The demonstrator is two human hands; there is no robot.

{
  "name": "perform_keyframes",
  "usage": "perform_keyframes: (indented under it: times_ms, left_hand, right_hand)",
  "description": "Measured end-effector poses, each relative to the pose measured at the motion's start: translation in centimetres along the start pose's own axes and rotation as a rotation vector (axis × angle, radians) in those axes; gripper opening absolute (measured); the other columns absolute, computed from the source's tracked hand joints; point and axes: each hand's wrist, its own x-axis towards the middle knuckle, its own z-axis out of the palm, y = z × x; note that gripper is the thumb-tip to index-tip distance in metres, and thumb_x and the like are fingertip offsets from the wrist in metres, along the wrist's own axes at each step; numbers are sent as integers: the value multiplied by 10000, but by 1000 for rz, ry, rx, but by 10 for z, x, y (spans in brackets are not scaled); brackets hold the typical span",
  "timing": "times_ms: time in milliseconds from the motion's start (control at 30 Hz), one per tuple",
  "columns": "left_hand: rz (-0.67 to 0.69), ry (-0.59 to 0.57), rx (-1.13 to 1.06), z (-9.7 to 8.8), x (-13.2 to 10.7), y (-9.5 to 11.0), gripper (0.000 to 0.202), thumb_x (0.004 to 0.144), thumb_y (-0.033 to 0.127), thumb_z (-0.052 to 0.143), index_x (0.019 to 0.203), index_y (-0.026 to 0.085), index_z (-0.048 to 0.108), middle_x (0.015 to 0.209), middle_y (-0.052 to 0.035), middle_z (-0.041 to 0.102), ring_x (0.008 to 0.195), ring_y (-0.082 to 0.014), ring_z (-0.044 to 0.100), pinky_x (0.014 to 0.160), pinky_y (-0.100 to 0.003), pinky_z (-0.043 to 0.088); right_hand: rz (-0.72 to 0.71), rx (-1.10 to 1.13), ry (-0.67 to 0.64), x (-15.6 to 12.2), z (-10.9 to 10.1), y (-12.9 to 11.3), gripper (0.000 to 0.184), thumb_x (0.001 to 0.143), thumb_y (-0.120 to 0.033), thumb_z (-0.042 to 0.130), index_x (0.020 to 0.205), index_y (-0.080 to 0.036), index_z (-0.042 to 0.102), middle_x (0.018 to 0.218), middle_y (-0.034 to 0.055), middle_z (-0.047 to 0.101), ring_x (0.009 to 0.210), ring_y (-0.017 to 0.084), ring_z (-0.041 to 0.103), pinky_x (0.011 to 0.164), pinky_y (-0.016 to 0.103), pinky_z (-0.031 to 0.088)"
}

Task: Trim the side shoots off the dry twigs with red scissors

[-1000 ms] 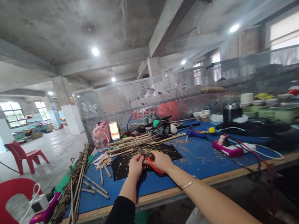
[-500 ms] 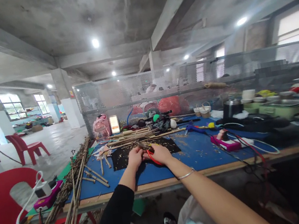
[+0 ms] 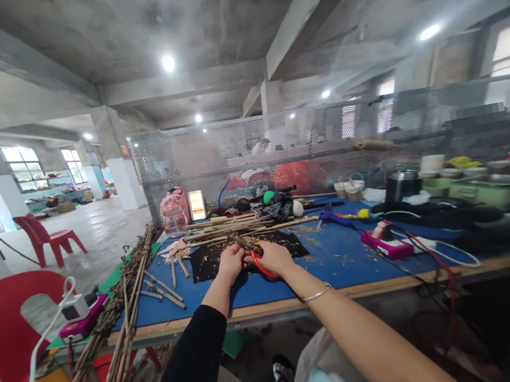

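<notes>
You work at a table with a blue top [image 3: 347,268] and a wooden front edge [image 3: 184,324], under a bare concrete ceiling [image 3: 184,12]. Take the black mat [image 3: 204,269], strewn with pale chips, as your landmark: a perforated screen [image 3: 199,155] stands behind it, and a red chair [image 3: 13,298] is well off to its left.

Over the mat, your right hand [image 3: 273,257] is closed round a red-handled cutter [image 3: 263,268]. Your left hand [image 3: 232,263] is just beside it, fingertips drawn together at the tool's head — whether they pinch a piece of stick, I cannot tell. Long sticks [image 3: 222,229] lie along the mat's far edge, short cut sticks [image 3: 167,292] just left of it, and a bundle of dried stalks [image 3: 128,299] farther left.

Behind the mat to the left is a pink clear bag [image 3: 175,213], its contents indistinct. Beyond the mat to the right come small pale baskets [image 3: 354,188], then a dark jar [image 3: 402,186] and a green box [image 3: 494,191] with a metal top; I can't make out what they hold.

The lit panel [image 3: 197,205] behind the mat shows an orange strip and a white field — its writing is too small to read.
</notes>
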Motion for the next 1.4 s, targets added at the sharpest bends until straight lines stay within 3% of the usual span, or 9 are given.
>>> perform_keyframes:
  times_ms: [367, 500, 733, 933, 1167, 1400]
  left_hand:
    - [1, 69, 16, 0, 0, -1, 186, 702, 229, 581, 838, 123, 652, 684, -43, 637, 458, -51, 493, 410, -143, 370]
    - [2, 152, -31, -2, 0, 1, 274, 655, 264, 640, 882, 111, 650, 687, -52, 636, 482, -63, 513, 414, -148, 378]
    - [49, 193, -20, -3, 2, -1, 271, 619, 269, 669, 824, 91, 658, 602, -31, 611, 459, -64, 497, 397, -150, 363]
    - [37, 175, 50, 0, -4, 4, 315, 633, 292, 665, 897, 122, 674, 690, -33, 645, 476, -60, 497, 434, -164, 392]
    - [35, 153, 150, 2, -7, 6, 196, 701, 239, 599, 843, 139, 690, 614, -18, 621, 463, -68, 485, 444, -174, 400]
    - [22, 81, 145, 0, -4, 1, 208, 710, 274, 597, 845, 141, 684, 589, -12, 607, 484, -75, 505, 435, -159, 384]
  right_hand:
    - [-5, -88, -29, -2, -3, -2, 618, 699, -740, 327, 865, -211, 600, 878, 96, 657, 836, 235, 610, 677, 285, 416]
    - [14, -65, -5, -3, -3, -2, 623, 700, -738, 331, 924, -210, 573, 886, 83, 651, 854, 228, 603, 696, 285, 406]
    - [-53, -18, 12, -1, -1, -1, 643, 668, -731, 405, 992, -190, 534, 984, 98, 615, 922, 231, 569, 731, 294, 387]
    - [-10, 32, -3, -4, -4, -2, 581, 721, -703, 366, 973, -208, 539, 935, 72, 633, 886, 212, 588, 700, 268, 385]
    - [30, 73, 15, -2, -2, -2, 592, 709, -710, 375, 959, -200, 540, 912, 74, 633, 865, 212, 590, 680, 261, 380]
    - [-4, 65, 44, -1, 1, 2, 586, 719, -706, 357, 957, -201, 534, 903, 70, 634, 844, 212, 595, 648, 262, 386]
